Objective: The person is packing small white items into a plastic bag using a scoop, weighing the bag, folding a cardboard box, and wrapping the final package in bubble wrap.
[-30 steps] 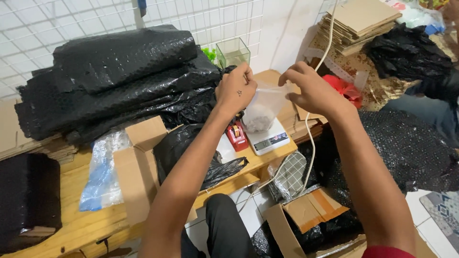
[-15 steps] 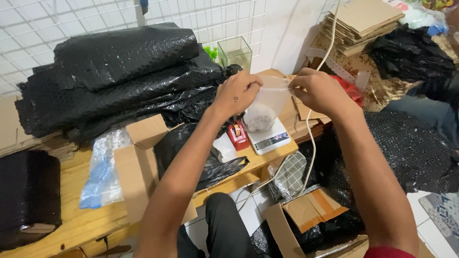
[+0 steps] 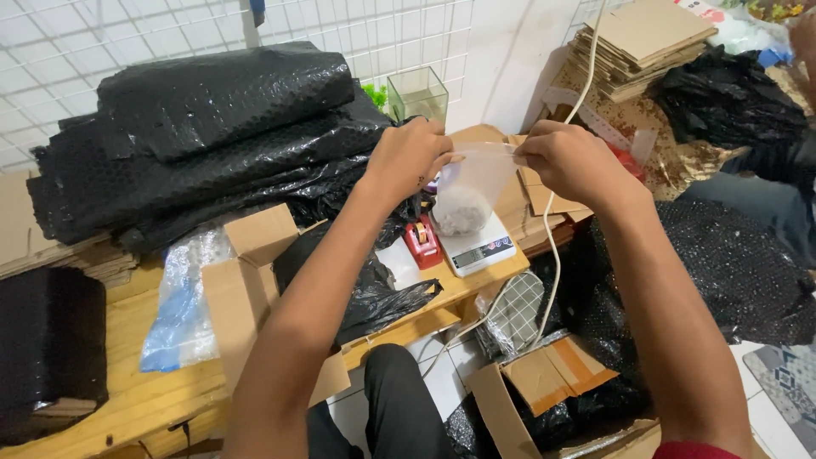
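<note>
A small clear plastic bag (image 3: 469, 191) with pale grainy stuff in its bottom stands on a white digital scale (image 3: 478, 245). My left hand (image 3: 406, 159) pinches the bag's top edge at the left. My right hand (image 3: 568, 160) pinches the same edge at the right, so the top is stretched flat between both hands. A red tape dispenser (image 3: 422, 240) sits just left of the scale.
Stacked black bubble wrap (image 3: 212, 127) fills the back left of the wooden bench (image 3: 153, 382). An open cardboard box (image 3: 246, 289), a black bag (image 3: 357, 280), a small glass tank (image 3: 415, 92), a white cable (image 3: 552, 255) and flat cardboard sheets (image 3: 637, 42) lie around.
Both hands have drawn the bag's top edge taut and flat. My left hand turned, its fingers now along the edge; the bag stays on the scale.
</note>
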